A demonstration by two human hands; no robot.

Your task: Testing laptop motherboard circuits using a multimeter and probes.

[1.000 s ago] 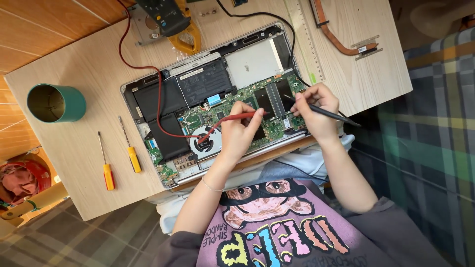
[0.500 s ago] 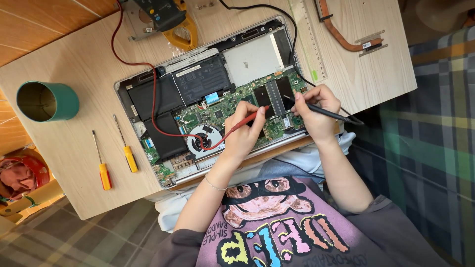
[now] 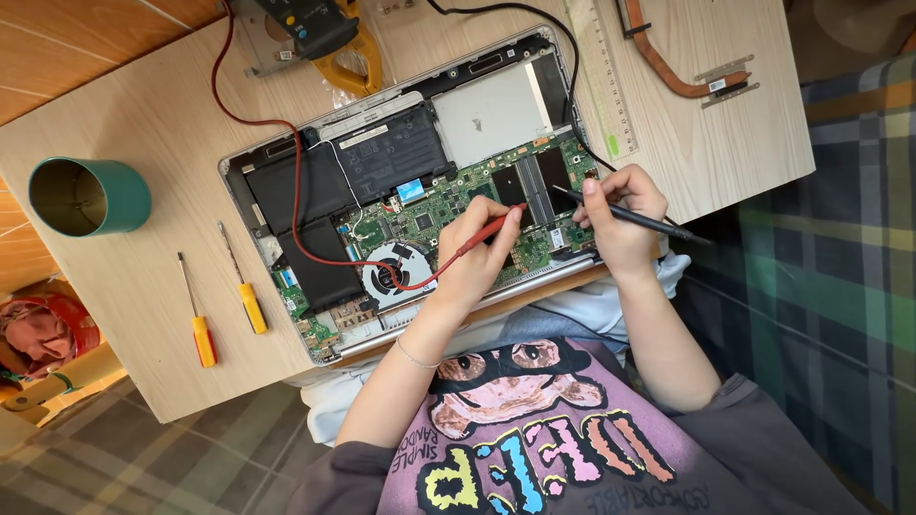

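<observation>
Opened laptop (image 3: 420, 191): hands hold red probe (image 3: 477, 238), black probe (image 3: 630, 217); screwdrivers (image 3: 224, 305) beside.

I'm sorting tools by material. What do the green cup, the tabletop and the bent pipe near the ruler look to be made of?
Green cup: likely metal, since its inside shines brassy; the outside is matte green.
Tabletop: pale wood or wood-look laminate, with a fine printed-looking grain.
Bent pipe: probably copper, from its reddish-brown sheen, with silvery metal plates at one end.
</observation>
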